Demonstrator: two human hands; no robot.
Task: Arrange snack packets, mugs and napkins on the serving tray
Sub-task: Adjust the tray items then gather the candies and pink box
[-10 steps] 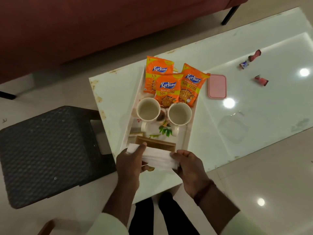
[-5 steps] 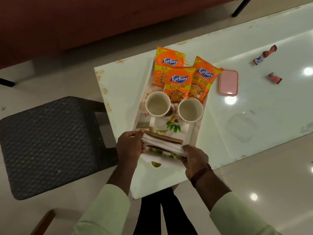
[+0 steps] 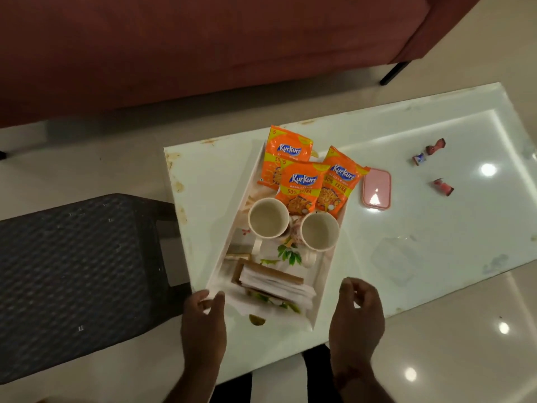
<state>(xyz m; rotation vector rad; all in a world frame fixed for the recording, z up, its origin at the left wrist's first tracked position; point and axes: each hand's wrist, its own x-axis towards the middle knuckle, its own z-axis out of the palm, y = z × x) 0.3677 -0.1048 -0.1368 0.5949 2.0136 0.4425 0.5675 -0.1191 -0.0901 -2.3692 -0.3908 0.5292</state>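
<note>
A white serving tray (image 3: 327,282) with a leaf print lies on the white table (image 3: 218,181). Three orange snack packets (image 3: 302,184) overlap at its far end. Two white mugs (image 3: 268,218) (image 3: 319,231) stand side by side in the middle. White napkins (image 3: 276,286) lie in a wooden holder (image 3: 270,270) at the near end. My left hand (image 3: 203,318) hovers at the tray's near left corner, fingers apart and holding nothing. My right hand (image 3: 356,309) is just right of the tray's near corner, fingers loosely curled and empty.
A pink flat case (image 3: 376,189) lies right of the tray. Three small wrapped sweets (image 3: 433,148) sit farther right. A dark woven stool (image 3: 78,274) stands left of the table. A maroon sofa (image 3: 203,45) fills the back.
Both hands held the napkins over the tray's near end, set them into the wooden holder, then let go and drew back to either side of the tray.
</note>
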